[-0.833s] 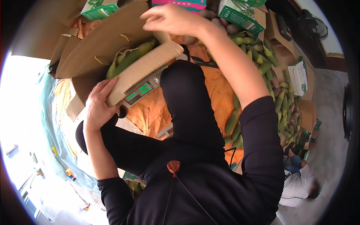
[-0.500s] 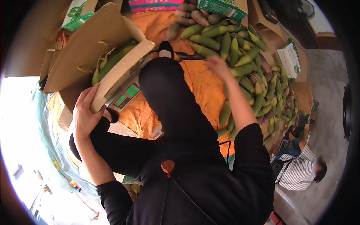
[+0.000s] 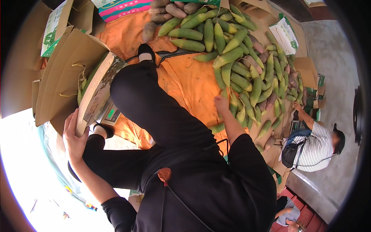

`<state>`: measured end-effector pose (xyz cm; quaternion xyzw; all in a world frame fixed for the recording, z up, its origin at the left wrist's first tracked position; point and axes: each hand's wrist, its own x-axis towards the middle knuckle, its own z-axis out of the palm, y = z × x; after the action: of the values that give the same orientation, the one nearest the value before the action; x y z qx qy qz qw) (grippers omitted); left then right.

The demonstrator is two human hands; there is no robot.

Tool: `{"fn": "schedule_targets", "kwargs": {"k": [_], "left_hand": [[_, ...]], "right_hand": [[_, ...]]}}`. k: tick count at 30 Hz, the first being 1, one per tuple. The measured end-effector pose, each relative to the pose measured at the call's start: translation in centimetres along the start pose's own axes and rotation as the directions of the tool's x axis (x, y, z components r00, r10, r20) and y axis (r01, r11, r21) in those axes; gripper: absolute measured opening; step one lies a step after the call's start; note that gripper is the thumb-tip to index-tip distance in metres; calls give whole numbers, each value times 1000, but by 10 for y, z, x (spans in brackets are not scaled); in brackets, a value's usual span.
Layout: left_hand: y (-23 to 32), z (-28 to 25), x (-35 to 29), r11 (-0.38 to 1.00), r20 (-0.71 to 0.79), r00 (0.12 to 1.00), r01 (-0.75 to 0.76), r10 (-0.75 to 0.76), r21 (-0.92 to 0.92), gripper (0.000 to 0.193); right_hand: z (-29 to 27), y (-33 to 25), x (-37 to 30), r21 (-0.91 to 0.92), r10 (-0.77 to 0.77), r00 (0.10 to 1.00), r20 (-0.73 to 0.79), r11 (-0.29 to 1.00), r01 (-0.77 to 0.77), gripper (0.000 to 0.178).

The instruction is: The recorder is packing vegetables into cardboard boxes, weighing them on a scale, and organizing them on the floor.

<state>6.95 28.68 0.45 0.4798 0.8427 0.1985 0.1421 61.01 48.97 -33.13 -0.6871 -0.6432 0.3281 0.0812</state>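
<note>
My left hand (image 3: 74, 135) holds the near edge of an open cardboard box (image 3: 96, 87), thumb on one side of the flap and fingers on the other. Inside the box, green radishes (image 3: 85, 83) show partly behind the wall. Under it sits a digital scale (image 3: 111, 113) with a lit green display. My right hand (image 3: 221, 104) is at the left side of a big heap of long green radishes (image 3: 241, 81). Its fingers are curled closed beside the radish tips; what lies in them, if anything, is hidden.
Dusky purple roots (image 3: 176, 10) lie among and behind the radishes. An orange sheet (image 3: 185, 77) covers the floor. Printed cartons (image 3: 125, 9) stand at the back. On the right, a person in a striped shirt (image 3: 311, 149) reaches to the heap; another person (image 3: 288, 212) is lower down.
My right hand has come nearer along the heap's left side. The view has turned, so the box and heap sit further left. The striped-shirt person now reaches toward the radishes.
</note>
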Motion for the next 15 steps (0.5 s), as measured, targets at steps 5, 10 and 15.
{"fn": "schedule_targets", "kwargs": {"k": [5,10,15], "left_hand": [[-3,15,12,996,11,998,-54,55,-76,64],[11,-4,1,997,-31,999,47,-45,66,62],[9,0,4,999,-26,1000,12,-11,49,59]], "right_hand": [[-60,67,58,107,330,892,-308,944,-312,26],[-50,-2,47,555,502,836,220,641,-531,27],[-60,13,65,535,711,677,189,504,-678,14]]}}
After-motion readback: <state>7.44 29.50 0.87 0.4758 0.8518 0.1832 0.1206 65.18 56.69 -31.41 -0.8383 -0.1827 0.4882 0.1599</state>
